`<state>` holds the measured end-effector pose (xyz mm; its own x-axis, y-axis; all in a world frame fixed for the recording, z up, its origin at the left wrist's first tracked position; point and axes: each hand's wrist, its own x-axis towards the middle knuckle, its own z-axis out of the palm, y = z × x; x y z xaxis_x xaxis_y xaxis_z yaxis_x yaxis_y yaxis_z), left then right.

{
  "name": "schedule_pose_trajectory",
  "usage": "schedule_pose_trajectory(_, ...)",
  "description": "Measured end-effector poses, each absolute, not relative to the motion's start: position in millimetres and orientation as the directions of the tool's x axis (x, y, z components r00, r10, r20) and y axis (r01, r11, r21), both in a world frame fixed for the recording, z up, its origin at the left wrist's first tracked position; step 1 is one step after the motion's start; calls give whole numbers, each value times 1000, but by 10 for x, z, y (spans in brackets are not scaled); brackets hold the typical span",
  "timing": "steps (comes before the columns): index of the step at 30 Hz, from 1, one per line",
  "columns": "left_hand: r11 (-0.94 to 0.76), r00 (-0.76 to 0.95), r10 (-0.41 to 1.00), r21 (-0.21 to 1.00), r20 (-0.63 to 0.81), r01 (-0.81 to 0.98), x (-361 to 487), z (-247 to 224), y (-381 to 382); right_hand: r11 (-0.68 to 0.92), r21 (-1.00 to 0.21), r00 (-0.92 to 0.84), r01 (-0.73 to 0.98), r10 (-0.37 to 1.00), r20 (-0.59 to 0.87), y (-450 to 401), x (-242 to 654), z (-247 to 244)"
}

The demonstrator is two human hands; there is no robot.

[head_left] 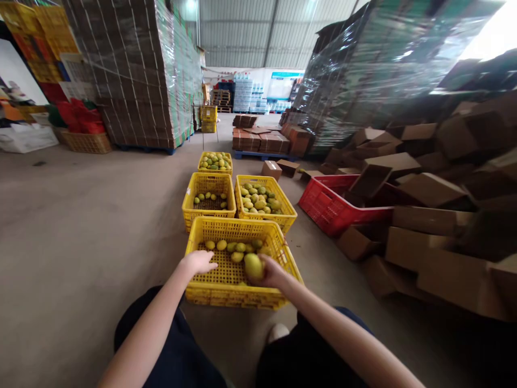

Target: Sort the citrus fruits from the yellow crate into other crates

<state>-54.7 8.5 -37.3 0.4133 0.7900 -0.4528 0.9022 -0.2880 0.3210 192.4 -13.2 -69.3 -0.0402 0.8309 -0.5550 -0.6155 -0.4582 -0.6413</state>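
Note:
Right in front of me a yellow plastic crate [242, 296] stands on the floor, with several yellow-green mangoes [221, 245] mostly along its far side. My right hand [271, 272] is closed around a larger-looking yellow-green mango [253, 266] above the right half of this crate. Over the crate's left edge, my left hand [200, 262] is held with its fingers apart and nothing in it. Bare perforated floor of the crate shows below and beside the left hand. Part of the right hand's fingers is hidden behind the mango.
Beyond stand a yellow crate with a few mangoes [186, 213], a fuller one [288, 215] and another full one [215, 171]. To the right are a red crate [323, 207] and a heap of cardboard boxes [436, 242]. Wrapped pallet stacks [133, 75] rise behind.

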Motion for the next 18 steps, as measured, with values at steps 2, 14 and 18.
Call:
schedule_pose_trajectory(2, -283, 409, 792, 322, -453, 904, -562, -347, 103, -426, -683, 100, -593, 803, -587, 336, 2164, -353)
schedule_pose_trajectory(14, -271, 407, 791, 334, -457, 903, -490, -266, 99, -559, -789, 431, -255, 665, -610, 581, 2923, -401)
schedule_pose_trajectory(18, -284, 412, 757, 311, -508, 907, -430, -251, 63, -683, -730, 474, -2, 643, -602, 592, 2957, -860)
